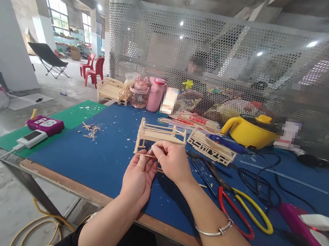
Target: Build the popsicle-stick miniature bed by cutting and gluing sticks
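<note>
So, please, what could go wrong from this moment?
The thin stick in the left hand could perhaps snap or slip. The right hand, close to the small wooden frame, might knock it. The right forearm might catch the cutters lying near it.

No text, brand or number can be read. Far beyond the left hand (139, 178), the jar (139, 95) bears a pale rabbit-like figure, and the upright packet (168, 101) just right of the bottle (155, 96) is blurred over. Farther off, right of the right hand (172, 162), the pale object (290, 132) beside the yellow pot (250, 132) is blurred too.
</note>
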